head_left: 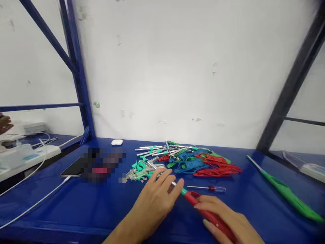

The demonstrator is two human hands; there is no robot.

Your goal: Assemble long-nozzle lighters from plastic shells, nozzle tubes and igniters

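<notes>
A red long-reach lighter (212, 218) lies slantwise at the front of the blue table, its metal tube pointing up and left. My left hand (154, 200) has its fingers closed round the tube, which they partly hide. Around the red handle, my right hand (225, 213) is closed, with the thumb below and the fingers above. Just beyond my left hand is a heap of clear plastic pieces with teal parts (138, 171). A small screwdriver (217, 188) with a clear and red handle rests behind the lighter.
Metal tubes (152, 152) with teal collars and red, blue and green handle shells (218, 169) are piled at the back. A green long lighter (286, 193) lies right. Left are a phone (72, 168) on a cable, a white case (117, 142) and another person's hand (5, 123).
</notes>
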